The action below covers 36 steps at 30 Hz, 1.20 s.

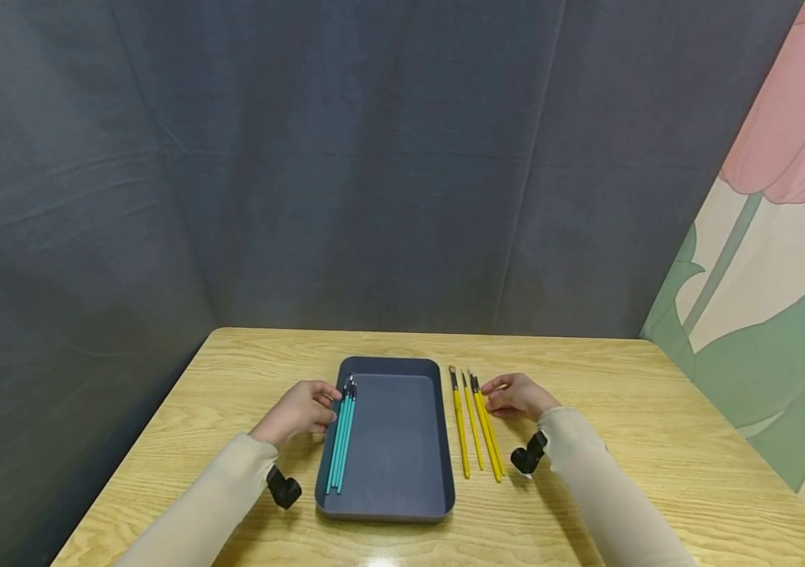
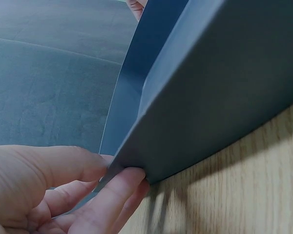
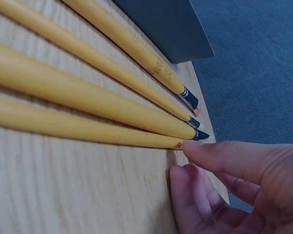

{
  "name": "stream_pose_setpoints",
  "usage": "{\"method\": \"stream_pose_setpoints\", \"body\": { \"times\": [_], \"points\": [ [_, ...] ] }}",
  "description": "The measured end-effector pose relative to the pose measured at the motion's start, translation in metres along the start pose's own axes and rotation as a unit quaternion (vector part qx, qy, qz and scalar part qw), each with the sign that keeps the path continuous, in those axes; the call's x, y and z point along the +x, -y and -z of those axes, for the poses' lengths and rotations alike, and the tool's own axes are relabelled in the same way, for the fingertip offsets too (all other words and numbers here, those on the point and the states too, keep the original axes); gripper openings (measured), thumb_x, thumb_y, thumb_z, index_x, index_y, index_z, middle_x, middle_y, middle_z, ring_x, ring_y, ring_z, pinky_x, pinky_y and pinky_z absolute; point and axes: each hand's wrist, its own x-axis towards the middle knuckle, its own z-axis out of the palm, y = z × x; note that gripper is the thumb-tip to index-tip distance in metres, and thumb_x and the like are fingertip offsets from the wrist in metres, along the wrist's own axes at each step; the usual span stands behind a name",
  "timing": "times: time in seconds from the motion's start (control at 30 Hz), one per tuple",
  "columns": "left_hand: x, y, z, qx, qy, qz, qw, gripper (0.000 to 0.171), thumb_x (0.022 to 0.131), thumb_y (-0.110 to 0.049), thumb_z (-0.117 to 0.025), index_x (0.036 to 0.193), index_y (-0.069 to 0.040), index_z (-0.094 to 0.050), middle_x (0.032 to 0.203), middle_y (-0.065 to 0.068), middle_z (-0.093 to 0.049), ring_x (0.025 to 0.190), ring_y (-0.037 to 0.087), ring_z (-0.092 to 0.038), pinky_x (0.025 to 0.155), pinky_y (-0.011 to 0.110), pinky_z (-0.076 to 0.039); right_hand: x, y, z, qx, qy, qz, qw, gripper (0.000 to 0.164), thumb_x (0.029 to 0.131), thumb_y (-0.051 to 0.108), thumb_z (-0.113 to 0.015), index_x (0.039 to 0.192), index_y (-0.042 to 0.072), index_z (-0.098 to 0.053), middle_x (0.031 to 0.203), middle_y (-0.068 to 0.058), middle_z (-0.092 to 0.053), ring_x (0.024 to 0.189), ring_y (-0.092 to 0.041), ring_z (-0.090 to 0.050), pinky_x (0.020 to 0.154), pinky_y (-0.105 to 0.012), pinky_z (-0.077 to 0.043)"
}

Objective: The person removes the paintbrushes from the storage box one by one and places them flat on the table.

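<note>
In the head view, a shallow dark-grey rectangular tray [image 1: 402, 441] is set on a light wood-grain worktop [image 1: 622, 409]. A bunch of slim teal-handled paintbrushes [image 1: 342, 441] is laid along the tray's nine o'clock side, tips towards twelve. Four yellow-handled paintbrushes [image 1: 458, 413] are laid on the worktop at the tray's three o'clock, tips also towards twelve. The hands are held well apart: the left hand [image 1: 306, 409] is placed at the tray's ten o'clock edge, the right hand [image 1: 516, 396] beside the yellow brushes at two o'clock.

In the left wrist view, the tray wall is pinched at eight o'clock, thumb over the rim and fingers against the outside. This hold is best kept light and steady, so that the tray is neither tipped nor dragged.

In the right wrist view, the thumb is rested at the tip end of the outermost yellow brush [image 3: 88, 124]; the fingertips are parted from it, and no closed grip is shown. Its ferrule is hidden by the thumb. For a clean lift, the handle is probably better pinched further towards ten o'clock, sparing the bristles and leaving the closely neighbouring brush undisturbed.
</note>
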Motion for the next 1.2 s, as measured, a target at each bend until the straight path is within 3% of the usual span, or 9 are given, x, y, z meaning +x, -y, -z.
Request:
{"method": "stream_pose_setpoints", "body": {
  "times": [1.2],
  "points": [
    [-0.0011, -0.0004, 0.0001, 0.004, 0.000, 0.003, 1.0000, 0.032, 0.083, 0.012, -0.062, 0.114, 0.004, -0.061, 0.098, 0.016, -0.054, 0.074, 0.021, -0.057, 0.063, 0.034, -0.056, -0.0001, 0.0011, -0.0005, -0.010, 0.005, 0.001, 1.000, 0.030, 0.087, -0.005, -0.063, 0.116, -0.009, -0.056, 0.089, -0.010, -0.066, 0.074, -0.014, -0.067, 0.071, -0.031, -0.058]
  ]
}}
